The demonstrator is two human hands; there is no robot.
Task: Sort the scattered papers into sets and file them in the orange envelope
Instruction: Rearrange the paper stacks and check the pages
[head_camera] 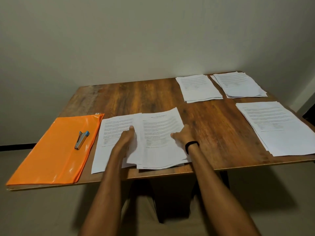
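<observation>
A loose pile of printed papers lies at the front middle of the wooden table, overlapping a single sheet to its left. My left hand has its fingers tucked under the pile's left edge, thumb showing above. My right hand holds the pile's right edge, with the thumb on top of the sheet and a black band on the wrist. The orange envelope lies flat at the front left corner.
A grey stapler with a blue end rests on the envelope. Three sorted stacks of paper lie to the right: one at the back, one at the back right corner, one near the right edge. A wall stands right behind the table.
</observation>
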